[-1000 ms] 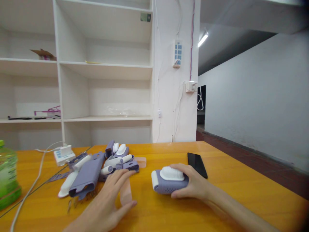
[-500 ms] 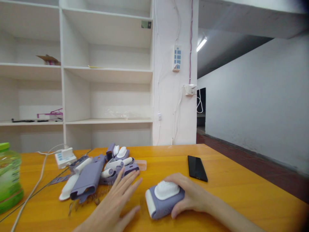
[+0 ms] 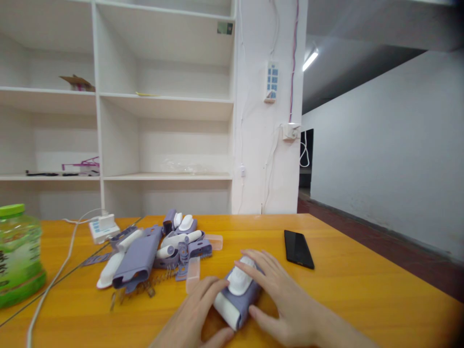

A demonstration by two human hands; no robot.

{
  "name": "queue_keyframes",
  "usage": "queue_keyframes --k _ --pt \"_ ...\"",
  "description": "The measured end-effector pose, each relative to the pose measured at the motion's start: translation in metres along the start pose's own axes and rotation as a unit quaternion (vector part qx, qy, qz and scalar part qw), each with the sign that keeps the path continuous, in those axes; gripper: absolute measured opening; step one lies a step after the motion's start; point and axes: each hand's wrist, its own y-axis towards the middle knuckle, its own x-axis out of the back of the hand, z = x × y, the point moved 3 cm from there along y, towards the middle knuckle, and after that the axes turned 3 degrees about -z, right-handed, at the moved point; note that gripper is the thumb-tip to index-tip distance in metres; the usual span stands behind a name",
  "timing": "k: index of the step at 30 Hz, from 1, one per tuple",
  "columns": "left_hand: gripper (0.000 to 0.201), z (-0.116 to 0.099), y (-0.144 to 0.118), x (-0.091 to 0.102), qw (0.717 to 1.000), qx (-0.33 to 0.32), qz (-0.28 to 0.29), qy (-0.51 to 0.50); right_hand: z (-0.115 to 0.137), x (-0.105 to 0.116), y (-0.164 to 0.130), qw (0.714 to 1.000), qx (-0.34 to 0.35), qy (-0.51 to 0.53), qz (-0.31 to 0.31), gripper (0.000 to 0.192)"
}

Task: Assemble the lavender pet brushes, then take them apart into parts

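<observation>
Between my 2 hands: purple-and-white, box-shaped plastic device (image 3: 239,284).
My right hand (image 3: 281,304) grips its right side; I cannot tell whether my left hand (image 3: 195,311) grips or merely touches it. Uneven pressure could swing it into the clear plastic box (image 3: 193,273) beyond my left hand.

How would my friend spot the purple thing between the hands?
On the orange table, look between the left hand and right hand. There's a purple casing topped with a white oval dome. Unlike the heaped purple parts, it's being held.
</observation>
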Motion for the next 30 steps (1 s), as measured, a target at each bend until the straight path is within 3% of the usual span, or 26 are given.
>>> queue_keyframes --k 7,14,23,26,30 --pt "0.057 -0.012 0.004 -0.002 0.999 -0.019 -0.017 0.028 0.019 -0.027 0.007 0.995 -0.093 0.021 0.043 0.091" --pt "0.055 -0.02 0.004 -0.003 0.998 -0.01 -0.022 0.054 0.018 -0.027 0.01 0.992 -0.102 0.047 0.049 0.094" --pt "0.069 -0.013 0.007 -0.027 0.988 0.052 -0.02 0.145 0.016 -0.034 0.008 0.987 -0.126 0.085 0.046 0.096" --pt "0.069 -0.014 0.007 -0.034 0.98 0.066 -0.051 0.182 0.018 -0.036 0.009 0.98 -0.151 0.127 0.032 0.096" --pt "0.074 -0.013 0.007 -0.038 0.973 0.053 -0.033 0.222 0.023 -0.036 0.011 0.972 -0.174 0.152 0.026 0.093"
